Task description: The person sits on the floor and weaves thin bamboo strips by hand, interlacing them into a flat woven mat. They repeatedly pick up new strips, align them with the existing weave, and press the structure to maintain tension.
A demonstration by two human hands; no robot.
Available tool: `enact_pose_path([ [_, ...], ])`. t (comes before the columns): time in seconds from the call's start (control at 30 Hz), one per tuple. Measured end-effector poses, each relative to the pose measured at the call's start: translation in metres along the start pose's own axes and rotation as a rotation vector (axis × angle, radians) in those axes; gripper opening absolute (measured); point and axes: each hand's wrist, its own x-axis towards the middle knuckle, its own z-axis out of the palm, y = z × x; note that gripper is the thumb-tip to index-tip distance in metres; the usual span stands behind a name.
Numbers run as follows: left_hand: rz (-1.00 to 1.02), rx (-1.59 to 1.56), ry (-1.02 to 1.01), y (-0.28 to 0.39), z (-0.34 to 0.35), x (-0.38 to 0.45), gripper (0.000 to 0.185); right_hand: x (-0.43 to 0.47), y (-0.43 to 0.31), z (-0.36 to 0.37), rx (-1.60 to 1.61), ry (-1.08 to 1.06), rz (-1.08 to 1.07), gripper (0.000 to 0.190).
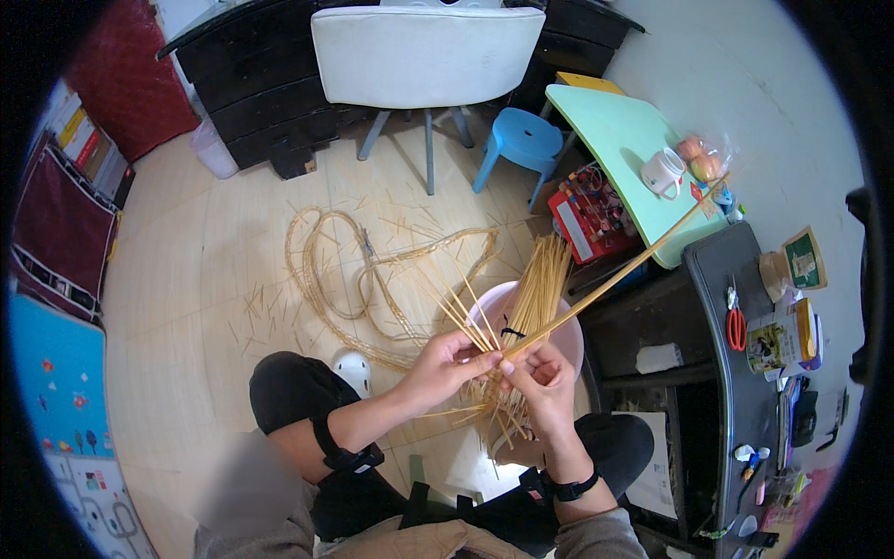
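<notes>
My left hand (454,363) grips several thin straw-coloured strips (459,314) that fan out up and to the left. Its thumb meets the fingertips of my right hand (543,377), which pinches the near end of a long narrow bundle of the same material (628,269). That bundle slants up and right, over the green table. Below my hands stands a pink tub (574,339) with a thick sheaf of strips (548,269) in it, bound by a dark tie (512,330). A long plaited cord (314,307) lies in loops on the floor.
Cut strip pieces (262,307) litter the tiled floor. Ahead are a white chair (426,59) and a blue stool (527,136). At right, a green table (604,126) holds a mug (662,173); red-handled scissors (735,328) lie on a black cabinet (712,279).
</notes>
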Motion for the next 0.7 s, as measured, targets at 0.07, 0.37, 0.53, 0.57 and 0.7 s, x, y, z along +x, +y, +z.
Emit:
enact_pose_path([
  [0.07, -0.019, 0.082, -0.011, 0.0, 0.001, -0.001, 0.02, -0.002, -0.002, 0.003, -0.028, -0.006, -0.014, 0.021],
  [0.37, 0.067, 0.067, 0.011, 0.002, 0.0, -0.002, 0.02, 0.001, -0.007, -0.004, -0.097, 0.038, 0.106, 0.014],
  [0.53, 0.156, 0.239, -0.024, 0.004, 0.0, -0.001, 0.023, 0.004, -0.008, -0.013, -0.094, -0.025, 0.167, 0.012],
  [0.57, 0.118, 0.195, -0.017, 0.005, 0.001, -0.001, 0.023, 0.004, -0.006, -0.013, -0.099, -0.009, 0.158, 0.011],
  [0.7, -0.078, 0.023, -0.031, 0.012, -0.003, -0.002, 0.022, 0.003, 0.0, -0.013, -0.106, 0.042, 0.128, 0.01],
])
